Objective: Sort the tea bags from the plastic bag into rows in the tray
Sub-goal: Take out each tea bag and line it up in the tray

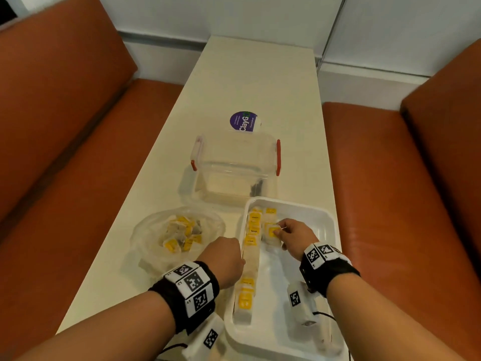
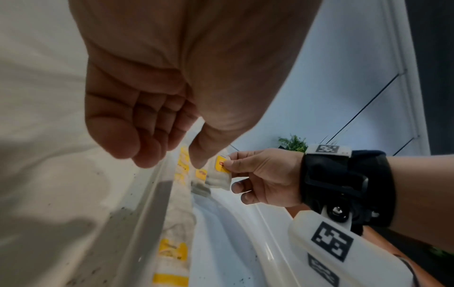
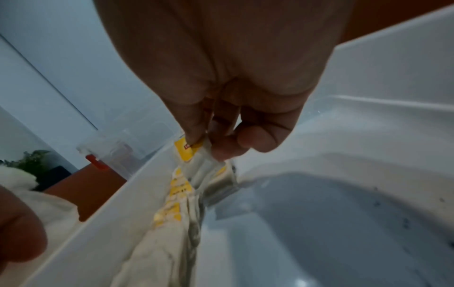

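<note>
Pinching a white, yellow-labelled tea bag (image 1: 270,231), right hand (image 1: 295,237) — left hand (image 1: 226,259) slack.

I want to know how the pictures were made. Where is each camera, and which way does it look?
Head: on the head, looking down at the tray, both hands and forearms.
Left wrist: under the left hand, looking along it at the right hand.
Right wrist: under the right hand, looking at its fingers pinching a tea bag.
All three show that tea bag.
</note>
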`<control>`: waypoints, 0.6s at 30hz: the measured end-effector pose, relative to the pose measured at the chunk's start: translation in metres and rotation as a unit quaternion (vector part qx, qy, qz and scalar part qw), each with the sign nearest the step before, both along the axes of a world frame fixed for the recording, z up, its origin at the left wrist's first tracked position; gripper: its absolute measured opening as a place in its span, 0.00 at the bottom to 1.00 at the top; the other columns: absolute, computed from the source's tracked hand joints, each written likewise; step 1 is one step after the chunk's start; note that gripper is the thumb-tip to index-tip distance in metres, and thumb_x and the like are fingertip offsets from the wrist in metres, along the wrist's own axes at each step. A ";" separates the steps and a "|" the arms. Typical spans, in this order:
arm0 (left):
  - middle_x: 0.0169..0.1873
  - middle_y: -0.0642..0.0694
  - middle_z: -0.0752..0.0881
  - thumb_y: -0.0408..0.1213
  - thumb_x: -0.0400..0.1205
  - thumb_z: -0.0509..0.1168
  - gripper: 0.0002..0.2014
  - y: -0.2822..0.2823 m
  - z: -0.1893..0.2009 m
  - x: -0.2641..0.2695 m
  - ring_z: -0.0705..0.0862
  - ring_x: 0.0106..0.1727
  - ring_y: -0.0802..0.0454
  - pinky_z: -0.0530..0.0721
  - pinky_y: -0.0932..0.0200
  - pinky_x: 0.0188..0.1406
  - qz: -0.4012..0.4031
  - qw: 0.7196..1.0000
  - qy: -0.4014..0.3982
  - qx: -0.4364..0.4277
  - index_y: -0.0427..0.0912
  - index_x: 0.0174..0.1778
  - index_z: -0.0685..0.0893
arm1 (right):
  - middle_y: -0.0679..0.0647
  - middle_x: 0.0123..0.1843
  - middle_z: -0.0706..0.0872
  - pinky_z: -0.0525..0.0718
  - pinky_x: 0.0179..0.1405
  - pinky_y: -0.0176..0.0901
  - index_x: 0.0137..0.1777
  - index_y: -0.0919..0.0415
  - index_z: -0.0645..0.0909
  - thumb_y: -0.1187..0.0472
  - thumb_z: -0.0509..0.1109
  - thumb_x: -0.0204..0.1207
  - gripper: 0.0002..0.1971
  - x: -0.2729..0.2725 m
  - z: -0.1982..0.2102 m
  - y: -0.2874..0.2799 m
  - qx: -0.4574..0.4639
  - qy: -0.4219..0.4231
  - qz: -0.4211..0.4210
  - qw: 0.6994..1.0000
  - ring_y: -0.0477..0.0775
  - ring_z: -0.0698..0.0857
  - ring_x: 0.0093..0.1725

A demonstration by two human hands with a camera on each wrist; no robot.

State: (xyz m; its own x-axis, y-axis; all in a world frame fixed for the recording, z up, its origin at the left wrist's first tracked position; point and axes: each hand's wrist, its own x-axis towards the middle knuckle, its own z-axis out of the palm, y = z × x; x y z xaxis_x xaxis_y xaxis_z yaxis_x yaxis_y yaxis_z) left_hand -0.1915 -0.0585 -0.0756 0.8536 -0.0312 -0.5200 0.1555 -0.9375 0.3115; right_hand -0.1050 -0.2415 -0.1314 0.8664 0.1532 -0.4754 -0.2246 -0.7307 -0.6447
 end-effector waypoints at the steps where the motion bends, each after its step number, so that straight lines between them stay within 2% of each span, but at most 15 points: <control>1: 0.58 0.41 0.83 0.46 0.86 0.59 0.15 0.000 -0.002 0.000 0.83 0.58 0.43 0.77 0.57 0.49 0.001 1.000 0.007 0.007 0.39 0.60 0.80 | 0.52 0.43 0.87 0.77 0.39 0.38 0.55 0.53 0.81 0.54 0.67 0.81 0.07 -0.001 -0.005 0.001 -0.009 0.008 0.004 1.000 0.51 0.85 0.38; 4: 0.59 0.41 0.82 0.46 0.86 0.59 0.15 -0.001 -0.008 -0.001 0.82 0.59 0.43 0.75 0.57 0.49 0.004 1.000 0.023 0.019 0.39 0.61 0.79 | 0.54 0.50 0.87 0.81 0.53 0.44 0.61 0.55 0.81 0.55 0.68 0.80 0.12 -0.001 -0.017 0.006 -0.030 0.026 0.006 0.999 0.57 0.85 0.48; 6: 0.60 0.41 0.82 0.45 0.86 0.59 0.15 -0.001 -0.009 -0.003 0.82 0.60 0.43 0.76 0.57 0.51 -0.001 0.999 0.029 0.024 0.39 0.63 0.79 | 0.55 0.52 0.87 0.81 0.59 0.47 0.61 0.55 0.81 0.55 0.68 0.80 0.12 -0.002 -0.021 0.008 -0.044 0.029 0.004 0.999 0.58 0.85 0.52; 8: 0.60 0.41 0.82 0.45 0.86 0.59 0.15 -0.002 -0.010 -0.003 0.82 0.60 0.43 0.76 0.57 0.51 -0.008 0.999 0.033 0.028 0.39 0.63 0.79 | 0.54 0.51 0.87 0.82 0.58 0.47 0.59 0.54 0.81 0.55 0.68 0.79 0.10 -0.003 -0.024 0.009 -0.054 0.026 -0.010 0.998 0.58 0.86 0.53; 13: 0.60 0.41 0.82 0.44 0.86 0.59 0.14 -0.002 -0.010 -0.002 0.82 0.59 0.43 0.75 0.57 0.50 -0.010 0.999 0.036 0.026 0.38 0.61 0.78 | 0.54 0.47 0.86 0.79 0.48 0.40 0.50 0.52 0.79 0.56 0.70 0.79 0.03 -0.002 -0.024 0.011 -0.059 0.016 -0.048 0.997 0.57 0.85 0.49; 16: 0.60 0.41 0.82 0.45 0.86 0.59 0.15 -0.001 -0.010 -0.001 0.81 0.60 0.43 0.76 0.57 0.52 -0.012 0.999 0.041 0.026 0.38 0.62 0.78 | 0.55 0.45 0.87 0.84 0.50 0.45 0.40 0.50 0.75 0.58 0.72 0.77 0.08 -0.001 -0.026 0.014 -0.048 0.022 -0.065 0.996 0.58 0.87 0.46; 18: 0.59 0.41 0.82 0.45 0.86 0.59 0.15 -0.001 -0.009 -0.002 0.82 0.59 0.44 0.76 0.57 0.52 -0.013 0.999 0.046 0.025 0.38 0.62 0.78 | 0.55 0.43 0.87 0.86 0.53 0.50 0.40 0.50 0.75 0.58 0.73 0.75 0.09 -0.001 -0.026 0.016 -0.041 0.028 -0.078 0.996 0.59 0.87 0.46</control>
State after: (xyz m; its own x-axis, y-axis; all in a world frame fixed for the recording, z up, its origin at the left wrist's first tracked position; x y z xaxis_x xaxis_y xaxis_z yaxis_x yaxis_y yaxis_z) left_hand -0.1931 -0.0597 -0.0849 0.8017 -0.0245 -0.5972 0.1572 -0.9553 0.2502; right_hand -0.1057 -0.2257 -0.1577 0.8488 -0.0230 -0.5282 -0.3728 -0.7343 -0.5673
